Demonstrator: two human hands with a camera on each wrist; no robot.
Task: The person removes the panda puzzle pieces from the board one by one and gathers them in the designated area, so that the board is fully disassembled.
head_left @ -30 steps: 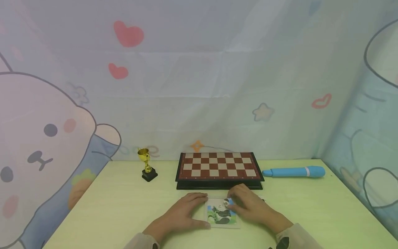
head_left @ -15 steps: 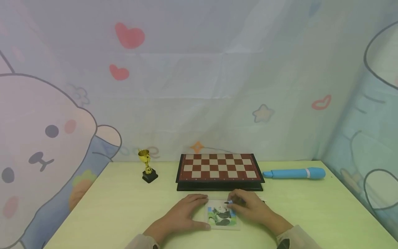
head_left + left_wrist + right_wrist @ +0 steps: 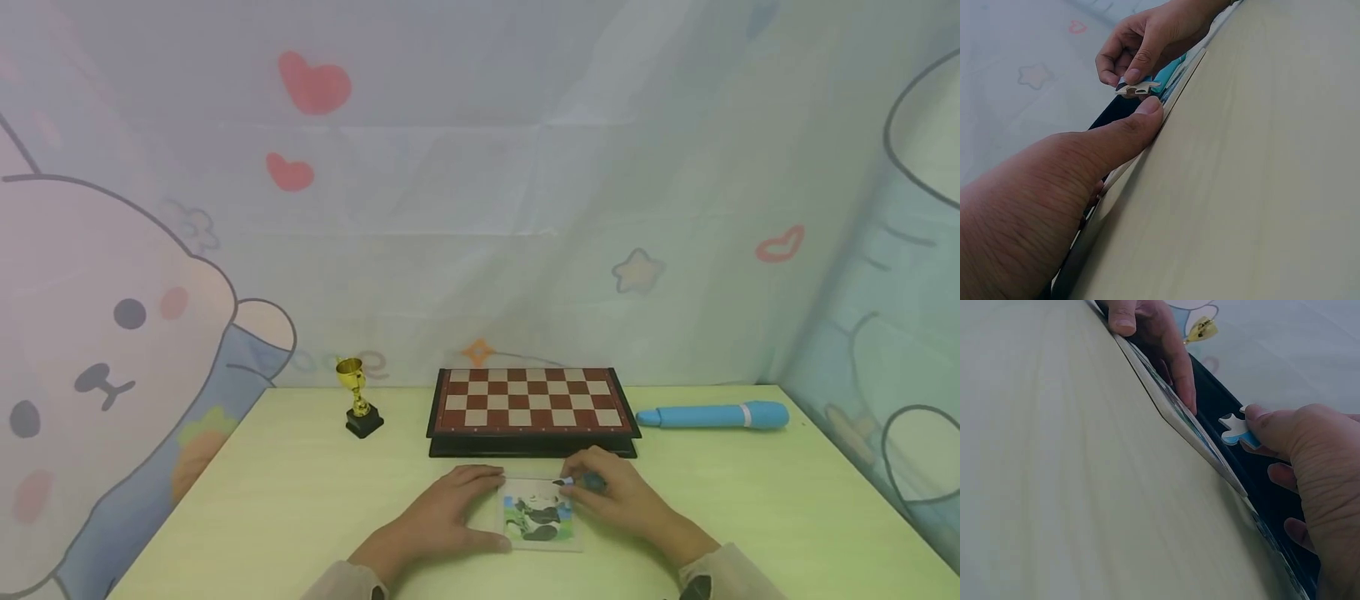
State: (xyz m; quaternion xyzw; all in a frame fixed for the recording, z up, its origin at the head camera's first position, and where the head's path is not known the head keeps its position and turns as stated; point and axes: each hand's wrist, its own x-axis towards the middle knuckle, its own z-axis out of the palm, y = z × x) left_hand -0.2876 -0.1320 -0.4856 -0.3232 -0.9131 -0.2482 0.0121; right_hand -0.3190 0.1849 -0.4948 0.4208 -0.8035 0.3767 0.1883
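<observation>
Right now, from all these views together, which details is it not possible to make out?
Head view: the dark thing at the right grip, partly covered by its fingers; I cannot name it.
Head view: the marks along the near edge of the chessboard, too small to read.
Both wrist views: the full outline of the puzzle piece, partly covered by the thumb holding it.
Head view: the right sleeve, cut off by the bottom edge.

2 pale beige cloth sleeves (image 3: pixel 735 573) show, left and right, each with 1 dark patch (image 3: pixel 697 587) at its end.
</observation>
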